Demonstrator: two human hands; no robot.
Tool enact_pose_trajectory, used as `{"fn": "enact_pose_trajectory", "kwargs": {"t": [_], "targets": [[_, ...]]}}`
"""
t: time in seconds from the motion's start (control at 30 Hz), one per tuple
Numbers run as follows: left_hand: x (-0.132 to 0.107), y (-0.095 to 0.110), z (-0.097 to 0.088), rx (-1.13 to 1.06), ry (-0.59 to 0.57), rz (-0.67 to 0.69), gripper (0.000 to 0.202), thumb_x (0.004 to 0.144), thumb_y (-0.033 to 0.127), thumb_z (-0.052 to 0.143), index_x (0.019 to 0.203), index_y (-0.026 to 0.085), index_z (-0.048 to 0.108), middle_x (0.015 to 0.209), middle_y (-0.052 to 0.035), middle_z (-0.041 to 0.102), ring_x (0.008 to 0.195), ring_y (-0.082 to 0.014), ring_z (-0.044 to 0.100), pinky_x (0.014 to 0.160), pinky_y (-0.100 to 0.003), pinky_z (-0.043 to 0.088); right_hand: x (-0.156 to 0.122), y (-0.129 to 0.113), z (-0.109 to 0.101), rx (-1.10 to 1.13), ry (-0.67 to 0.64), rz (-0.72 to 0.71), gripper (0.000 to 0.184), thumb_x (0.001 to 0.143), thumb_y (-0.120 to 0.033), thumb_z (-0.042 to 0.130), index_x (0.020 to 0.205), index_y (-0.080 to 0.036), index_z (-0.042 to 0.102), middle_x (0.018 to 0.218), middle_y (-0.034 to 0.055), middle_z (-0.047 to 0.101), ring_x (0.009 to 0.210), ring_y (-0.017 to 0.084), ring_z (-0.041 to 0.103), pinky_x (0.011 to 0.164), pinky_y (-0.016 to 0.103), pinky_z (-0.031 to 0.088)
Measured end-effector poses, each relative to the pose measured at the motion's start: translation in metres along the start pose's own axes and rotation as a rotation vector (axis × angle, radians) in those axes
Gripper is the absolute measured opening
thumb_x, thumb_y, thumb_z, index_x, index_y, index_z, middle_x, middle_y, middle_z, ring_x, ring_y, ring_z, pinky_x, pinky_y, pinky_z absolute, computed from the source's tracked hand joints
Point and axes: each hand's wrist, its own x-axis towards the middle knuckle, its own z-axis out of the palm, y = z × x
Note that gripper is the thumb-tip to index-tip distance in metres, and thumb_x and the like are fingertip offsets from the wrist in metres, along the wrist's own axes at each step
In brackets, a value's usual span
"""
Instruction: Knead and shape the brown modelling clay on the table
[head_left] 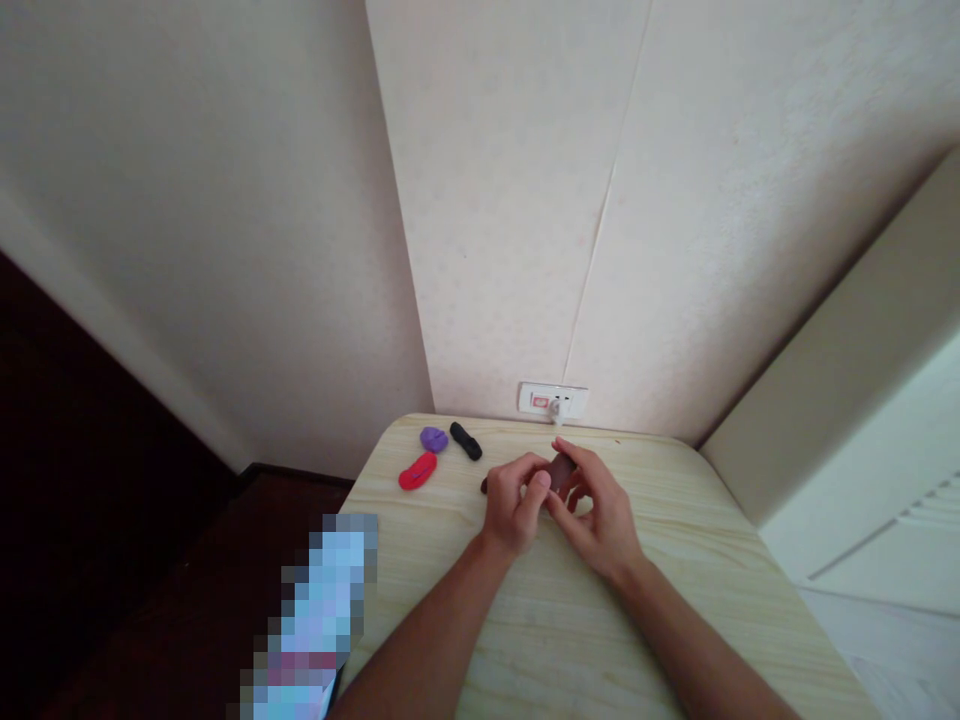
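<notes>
Brown clay (pixel 562 470) is held in two hands (pixel 517 505) (pixel 602 512), three lumps (pixel 418 471) (pixel 433 439) (pixel 466 441) nearby

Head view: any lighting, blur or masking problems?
Head view: soft light, but the floor at left is nearly black; head view: pixelation masks a lower-left patch; head view: the red clay piece looks slightly soft, the brown clay dim between left hand and right hand.

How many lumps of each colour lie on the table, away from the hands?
Red lump: 1
Purple lump: 1
Black lump: 1
Total: 3, leaving out the brown material between the left hand and right hand.
</notes>
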Motion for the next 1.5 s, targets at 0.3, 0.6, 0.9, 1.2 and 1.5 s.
{"fn": "enact_pose_trajectory", "kwargs": {"t": [0.3, 0.6, 0.9, 1.2, 1.5], "targets": [[-0.002, -0.001, -0.001, -0.032, -0.010, 0.059, 0.051, 0.100, 0.051, 0.042, 0.091, 0.013, 0.074, 0.066, -0.0049, 0.064, 0.060, -0.0174, 0.057, 0.059, -0.030, 0.041, 0.001, -0.001, 0.001, -0.017, 0.018, 0.025, 0.038, 0.096, -0.029, 0.064, 0.132, -0.021, 0.054, 0.100, 0.0054, 0.066, 0.064, 0.013, 0.063, 0.060, 0.028, 0.057], [-0.003, -0.004, 0.002, -0.058, 0.063, 0.062, 0.042, 0.099, 0.048, 0.050, 0.089, 0.013, 0.071, 0.062, -0.0024, 0.064, 0.054, -0.0143, 0.058, 0.057, -0.026, 0.044, -0.002, 0.008, -0.003, -0.033, 0.025, 0.108, 0.031, 0.097, -0.044, 0.064, 0.117, -0.021, 0.059, 0.096, 0.0065, 0.070, 0.064, 0.016, 0.067, 0.046, 0.025, 0.049], [-0.003, -0.006, 0.002, -0.061, 0.073, 0.050, 0.039, 0.099, 0.046, 0.052, 0.090, 0.014, 0.072, 0.065, -0.0041, 0.069, 0.054, -0.0142, 0.060, 0.057, -0.026, 0.046, 0.000, 0.003, -0.003, -0.142, 0.029, 0.044, 0.022, 0.100, -0.043, 0.060, 0.104, -0.021, 0.064, 0.074, 0.0003, 0.066, 0.061, 0.016, 0.059, 0.058, 0.027, 0.048], [-0.002, -0.005, 0.002, -0.051, 0.075, 0.058, 0.037, 0.098, 0.045, 0.052, 0.090, 0.015, 0.072, 0.063, -0.0030, 0.067, 0.055, -0.0146, 0.061, 0.057, -0.025, 0.046, -0.001, 0.007, -0.004, -0.139, 0.019, 0.023, 0.031, 0.100, -0.042, 0.061, 0.115, -0.018, 0.071, 0.086, 0.0046, 0.073, 0.071, 0.018, 0.066, 0.067, 0.030, 0.051], [-0.003, -0.007, 0.003, -0.043, 0.074, 0.040, 0.038, 0.097, 0.047, 0.054, 0.089, 0.014, 0.071, 0.059, -0.0029, 0.066, 0.050, -0.0135, 0.058, 0.053, -0.025, 0.044, 0.000, 0.006, -0.004, -0.080, 0.022, 0.122, 0.033, 0.103, -0.046, 0.049, 0.111, -0.018, 0.066, 0.077, 0.0012, 0.068, 0.065, 0.017, 0.061, 0.063, 0.029, 0.047]]}}
